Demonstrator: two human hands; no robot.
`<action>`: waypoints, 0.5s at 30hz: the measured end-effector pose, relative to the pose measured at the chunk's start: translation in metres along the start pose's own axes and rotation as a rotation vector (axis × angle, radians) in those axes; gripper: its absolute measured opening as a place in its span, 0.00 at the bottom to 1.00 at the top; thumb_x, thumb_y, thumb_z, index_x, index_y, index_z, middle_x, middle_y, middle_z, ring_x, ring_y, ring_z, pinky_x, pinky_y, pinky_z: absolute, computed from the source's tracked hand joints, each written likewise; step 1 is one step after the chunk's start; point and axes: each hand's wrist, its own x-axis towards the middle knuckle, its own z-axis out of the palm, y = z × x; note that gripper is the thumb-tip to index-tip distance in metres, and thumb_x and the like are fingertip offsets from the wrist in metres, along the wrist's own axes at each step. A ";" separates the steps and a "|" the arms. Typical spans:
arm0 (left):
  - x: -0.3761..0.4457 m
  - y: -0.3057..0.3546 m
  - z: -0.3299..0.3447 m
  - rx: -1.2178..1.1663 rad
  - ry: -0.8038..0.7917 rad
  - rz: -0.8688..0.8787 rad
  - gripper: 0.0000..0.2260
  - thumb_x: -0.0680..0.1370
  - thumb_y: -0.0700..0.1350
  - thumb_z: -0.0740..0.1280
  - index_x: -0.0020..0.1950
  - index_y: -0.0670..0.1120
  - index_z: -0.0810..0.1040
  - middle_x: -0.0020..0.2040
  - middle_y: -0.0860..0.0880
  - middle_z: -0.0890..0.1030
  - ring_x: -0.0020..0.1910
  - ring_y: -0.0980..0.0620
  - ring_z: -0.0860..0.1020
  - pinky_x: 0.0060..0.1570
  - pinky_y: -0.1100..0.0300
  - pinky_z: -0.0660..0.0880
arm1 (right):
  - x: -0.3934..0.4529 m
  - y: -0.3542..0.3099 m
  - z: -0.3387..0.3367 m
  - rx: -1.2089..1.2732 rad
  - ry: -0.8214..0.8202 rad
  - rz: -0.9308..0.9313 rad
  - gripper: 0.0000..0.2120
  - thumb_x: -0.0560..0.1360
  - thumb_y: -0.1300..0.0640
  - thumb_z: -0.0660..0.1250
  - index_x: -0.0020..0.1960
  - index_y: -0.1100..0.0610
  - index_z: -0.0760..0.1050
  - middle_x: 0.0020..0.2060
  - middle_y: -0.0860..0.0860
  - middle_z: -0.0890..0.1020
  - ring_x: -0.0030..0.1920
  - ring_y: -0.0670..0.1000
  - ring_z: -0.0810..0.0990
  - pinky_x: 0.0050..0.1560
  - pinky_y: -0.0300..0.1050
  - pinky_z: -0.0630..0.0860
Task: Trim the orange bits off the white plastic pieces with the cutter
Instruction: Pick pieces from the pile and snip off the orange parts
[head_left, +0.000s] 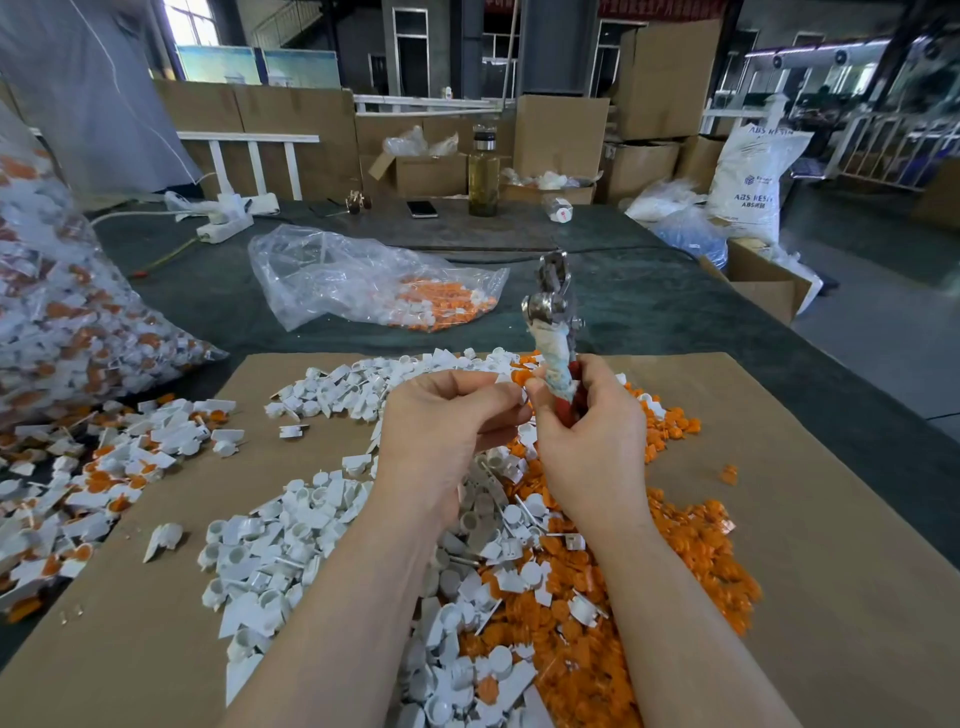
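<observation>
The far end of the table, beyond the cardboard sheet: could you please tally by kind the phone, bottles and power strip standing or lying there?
Phone: 1
Bottles: 2, one tall glass bottle upright, one small plastic bottle on its side
Power strip: 1
Total: 4

The metal cutter with cloth-wrapped, red-sleeved handles (558, 332) stands nearly upright, jaws pointing up and away, above the middle of the heap. Its handles sit in the grip of the right hand (587, 421). A small white plastic piece (519, 396) is pinched at the fingertips where the two hands meet; its shape cannot be told. Loose white plastic pieces (291, 551) lie heaped on the left of the brown cardboard sheet (810, 545). Cut orange plastic bits (691, 561) lie heaped on the right, touching the white heap.
</observation>
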 end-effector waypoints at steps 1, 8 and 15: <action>0.000 0.000 0.000 0.016 0.002 0.010 0.06 0.72 0.32 0.74 0.47 0.35 0.81 0.38 0.39 0.85 0.35 0.48 0.85 0.37 0.59 0.83 | 0.000 0.000 0.000 -0.012 0.004 -0.003 0.12 0.75 0.60 0.71 0.45 0.45 0.71 0.33 0.41 0.77 0.36 0.42 0.77 0.33 0.32 0.72; 0.001 -0.001 0.000 0.139 0.038 0.104 0.05 0.71 0.33 0.75 0.39 0.40 0.82 0.36 0.42 0.85 0.37 0.44 0.86 0.39 0.55 0.83 | 0.000 0.000 0.001 -0.056 0.021 -0.023 0.11 0.75 0.58 0.71 0.45 0.46 0.71 0.32 0.40 0.76 0.38 0.42 0.77 0.32 0.33 0.71; 0.002 -0.001 -0.001 0.193 0.057 0.144 0.08 0.71 0.34 0.76 0.35 0.44 0.82 0.34 0.44 0.85 0.36 0.47 0.86 0.37 0.59 0.82 | -0.002 -0.004 0.001 -0.037 0.030 -0.042 0.16 0.74 0.58 0.71 0.42 0.41 0.68 0.32 0.39 0.75 0.37 0.39 0.76 0.34 0.30 0.71</action>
